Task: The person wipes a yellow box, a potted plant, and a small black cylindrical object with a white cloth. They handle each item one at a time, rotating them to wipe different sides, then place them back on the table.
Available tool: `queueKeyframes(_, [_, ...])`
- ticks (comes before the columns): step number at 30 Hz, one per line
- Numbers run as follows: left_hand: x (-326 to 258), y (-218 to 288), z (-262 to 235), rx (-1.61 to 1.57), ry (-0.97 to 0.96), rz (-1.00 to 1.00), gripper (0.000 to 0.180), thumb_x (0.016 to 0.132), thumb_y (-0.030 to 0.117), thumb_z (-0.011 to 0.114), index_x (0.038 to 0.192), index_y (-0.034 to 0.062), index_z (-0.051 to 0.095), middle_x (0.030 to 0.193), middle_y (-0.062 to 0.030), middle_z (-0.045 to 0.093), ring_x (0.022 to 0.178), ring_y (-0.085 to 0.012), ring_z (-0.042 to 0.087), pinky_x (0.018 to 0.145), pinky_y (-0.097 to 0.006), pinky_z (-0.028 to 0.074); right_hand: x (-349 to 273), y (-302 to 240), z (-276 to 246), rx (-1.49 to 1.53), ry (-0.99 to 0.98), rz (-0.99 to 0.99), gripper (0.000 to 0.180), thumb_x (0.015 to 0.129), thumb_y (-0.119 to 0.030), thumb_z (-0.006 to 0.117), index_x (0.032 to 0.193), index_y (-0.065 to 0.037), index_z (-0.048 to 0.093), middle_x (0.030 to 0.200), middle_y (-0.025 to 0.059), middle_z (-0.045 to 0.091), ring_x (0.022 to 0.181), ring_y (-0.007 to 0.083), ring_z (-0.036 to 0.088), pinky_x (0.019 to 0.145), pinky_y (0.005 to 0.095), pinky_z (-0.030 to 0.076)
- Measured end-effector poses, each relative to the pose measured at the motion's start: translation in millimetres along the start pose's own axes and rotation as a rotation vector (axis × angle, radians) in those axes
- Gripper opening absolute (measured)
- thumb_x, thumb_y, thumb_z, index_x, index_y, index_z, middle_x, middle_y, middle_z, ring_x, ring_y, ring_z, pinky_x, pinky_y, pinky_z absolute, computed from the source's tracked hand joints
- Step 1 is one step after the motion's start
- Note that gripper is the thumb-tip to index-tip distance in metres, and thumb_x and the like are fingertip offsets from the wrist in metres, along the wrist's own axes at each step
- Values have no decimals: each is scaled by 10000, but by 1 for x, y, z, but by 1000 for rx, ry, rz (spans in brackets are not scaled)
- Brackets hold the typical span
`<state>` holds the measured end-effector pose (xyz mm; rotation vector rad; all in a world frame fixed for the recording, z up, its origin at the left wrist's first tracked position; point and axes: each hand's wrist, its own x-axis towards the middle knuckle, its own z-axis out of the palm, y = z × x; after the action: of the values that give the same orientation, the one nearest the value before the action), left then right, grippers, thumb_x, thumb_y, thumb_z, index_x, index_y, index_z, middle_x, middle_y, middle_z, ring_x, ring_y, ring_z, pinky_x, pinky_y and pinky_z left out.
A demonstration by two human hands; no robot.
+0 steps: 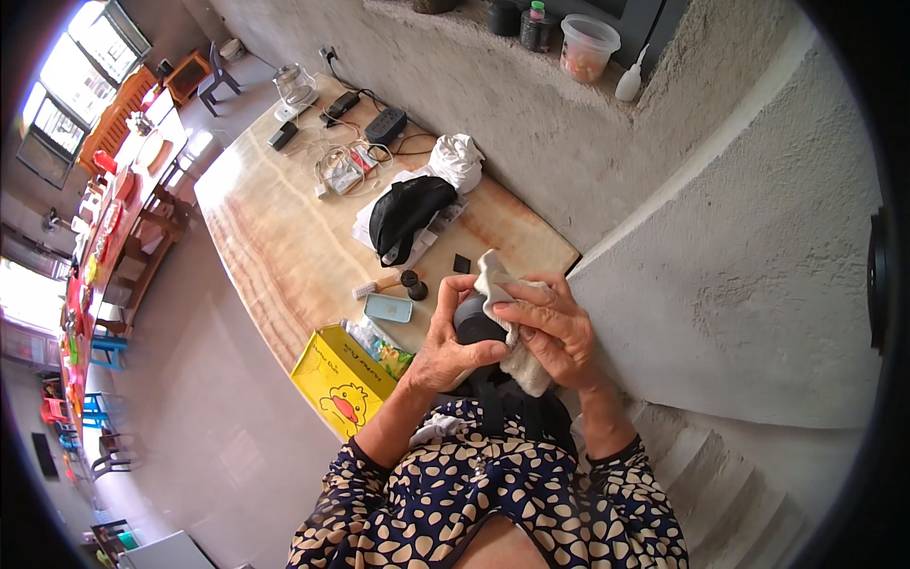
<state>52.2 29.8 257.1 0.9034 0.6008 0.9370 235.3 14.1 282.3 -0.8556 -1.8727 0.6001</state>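
My left hand [439,349] is wrapped round a dark grey and black cylindrical thing [471,321], perhaps a bottle or cup; its far end is hidden. In my right hand [561,332] is a cream cloth [521,365], pinched between fingers and thumb and pressed against the side of the cylinder. Both hands are close together in front of my body, over the near end of the table. Just beyond them lie a small black square [462,263] and a small black round-topped container [413,284]. A light blue rectangular tray or lid [388,307] lies left of my left hand.
The marble-patterned table [275,228] bears a black pouch [408,216], a white bundle [456,161], tangled cables [346,169], a power strip [386,125] and a glass kettle [295,85]. A yellow duck-print box [343,379] stands at its near left edge. A rough wall [720,228] rises on the right.
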Motion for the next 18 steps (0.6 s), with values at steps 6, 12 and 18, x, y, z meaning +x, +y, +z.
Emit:
queueKeyframes(6, [1, -1, -13, 237, -125, -2, 1010, 601, 121, 847, 1375, 94, 199, 1189, -55, 464, 1143, -180, 453, 996, -307, 362, 38, 3, -17, 136, -335, 66, 304, 761, -10, 602, 1026, -109, 715, 1112, 37, 659, 1066, 261, 518, 946, 378, 414])
queueKeyframes(12, [10, -1, -20, 75, -52, 75, 1122, 558, 80, 840, 1418, 110, 119, 1225, -80, 460, 1171, -208, 451, 1015, -345, 363, 61, 4, -8, 52, -392, -19, 340, 697, 3, 602, 1000, -93, 721, 1107, 43, 659, 1023, 271, 534, 928, 377, 435])
queueKeyframes(18, [14, -5, -21, -375, 55, 13, 997, 578, 54, 854, 1366, 112, 245, 1185, -107, 508, 1116, -213, 514, 957, -342, 445, 24, 2, 12, -135, -25, -107, 301, 790, -61, 594, 1075, -77, 691, 1194, 81, 617, 1057, 272, 520, 974, 388, 381])
